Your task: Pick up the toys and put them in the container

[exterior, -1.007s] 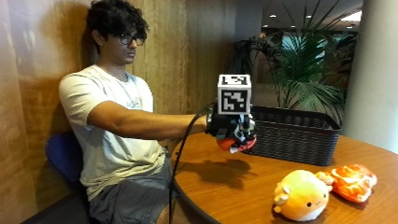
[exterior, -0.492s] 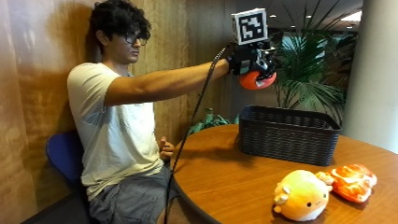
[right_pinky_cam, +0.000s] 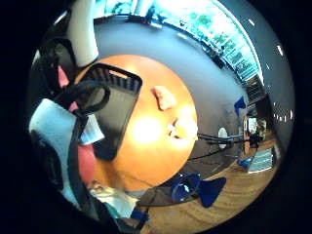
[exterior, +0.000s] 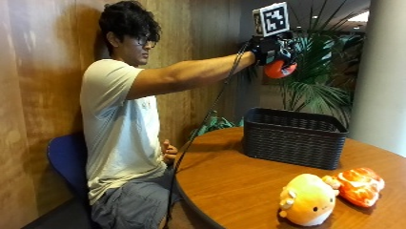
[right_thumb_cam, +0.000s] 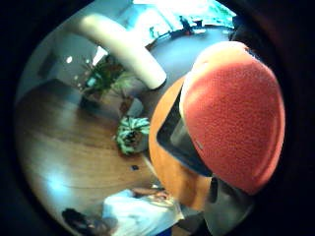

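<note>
My gloved right hand [exterior: 271, 49] is raised high above the dark woven basket [exterior: 294, 137] and grips a red-orange plush toy [exterior: 279, 69]. The same red toy [right_thumb_cam: 235, 113] fills much of the thumb side palm view, with the basket [right_thumb_cam: 173, 133] beneath it. In the little finger side view the basket [right_pinky_cam: 117, 109] stands empty on the round wooden table [right_pinky_cam: 146, 156]. A yellow-orange plush toy [exterior: 309, 199] and an orange plush toy [exterior: 358, 186] lie side by side on the table [exterior: 241, 186] in front of the basket.
A white pillar [exterior: 380, 71] stands behind the table's far side and a leafy plant [exterior: 320, 81] behind the basket. The person's bare hand [exterior: 168, 151] rests near the lap at the table's edge. A blue chair [exterior: 66, 162] holds the person.
My hand has carried the red toy from just above the table up and over toward the basket; it now hangs high above the basket's near end.
</note>
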Demonstrator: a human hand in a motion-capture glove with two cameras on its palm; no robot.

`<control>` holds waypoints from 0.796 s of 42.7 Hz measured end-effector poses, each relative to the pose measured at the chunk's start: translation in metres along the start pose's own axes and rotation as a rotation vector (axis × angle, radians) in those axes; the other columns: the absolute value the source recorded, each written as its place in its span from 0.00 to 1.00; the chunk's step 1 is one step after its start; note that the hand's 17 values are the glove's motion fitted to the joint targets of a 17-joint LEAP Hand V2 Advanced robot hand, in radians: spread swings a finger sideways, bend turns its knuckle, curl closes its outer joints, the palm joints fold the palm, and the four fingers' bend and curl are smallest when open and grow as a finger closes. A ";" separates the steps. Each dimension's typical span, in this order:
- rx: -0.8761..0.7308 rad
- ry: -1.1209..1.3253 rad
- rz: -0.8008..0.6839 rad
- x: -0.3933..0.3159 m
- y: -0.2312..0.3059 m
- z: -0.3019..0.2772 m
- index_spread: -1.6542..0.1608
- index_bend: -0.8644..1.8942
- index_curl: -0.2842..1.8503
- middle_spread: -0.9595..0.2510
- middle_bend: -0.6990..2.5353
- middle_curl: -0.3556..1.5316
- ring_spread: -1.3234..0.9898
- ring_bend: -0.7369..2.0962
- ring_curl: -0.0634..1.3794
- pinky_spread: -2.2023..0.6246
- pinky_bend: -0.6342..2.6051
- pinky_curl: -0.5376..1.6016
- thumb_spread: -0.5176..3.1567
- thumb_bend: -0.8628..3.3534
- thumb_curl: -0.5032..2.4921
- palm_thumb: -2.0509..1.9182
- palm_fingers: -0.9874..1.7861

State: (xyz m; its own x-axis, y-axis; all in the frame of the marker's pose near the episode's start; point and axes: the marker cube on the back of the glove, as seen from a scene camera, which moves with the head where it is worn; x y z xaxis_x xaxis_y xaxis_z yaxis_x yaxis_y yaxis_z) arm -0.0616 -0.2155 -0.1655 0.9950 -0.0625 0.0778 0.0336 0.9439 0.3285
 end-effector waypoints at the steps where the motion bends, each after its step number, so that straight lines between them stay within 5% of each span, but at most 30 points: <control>1: -0.006 -0.002 -0.002 -0.003 -0.004 0.003 0.69 0.45 0.29 0.45 0.44 0.59 0.33 0.65 0.52 0.63 0.56 0.49 0.27 0.25 0.51 0.70 0.62; 16: -0.044 0.023 -0.019 -0.038 -0.038 0.051 0.72 0.37 0.30 0.46 0.39 0.61 0.34 0.64 0.54 0.64 0.59 0.49 0.28 0.24 0.52 0.70 0.52; 21: -0.048 0.048 0.149 -0.034 -0.047 0.063 0.73 0.35 0.29 0.50 0.36 0.60 0.36 0.62 0.53 0.64 0.61 0.49 0.31 0.23 0.52 0.69 0.47; 26: -0.051 -0.033 0.024 -0.046 -0.045 0.068 0.74 0.34 0.27 0.55 0.34 0.59 0.37 0.62 0.52 0.65 0.62 0.48 0.37 0.23 0.51 0.66 0.44; 34: -0.051 0.027 0.055 -0.045 -0.042 0.075 0.75 0.38 0.28 0.63 0.33 0.57 0.44 0.54 0.49 0.71 0.60 0.47 0.43 0.21 0.47 0.63 0.32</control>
State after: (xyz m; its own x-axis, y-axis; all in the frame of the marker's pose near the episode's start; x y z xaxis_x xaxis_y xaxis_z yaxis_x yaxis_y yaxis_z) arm -0.1151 -0.2764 -0.1121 0.9977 -0.0018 0.0684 -0.0172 0.9611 0.2757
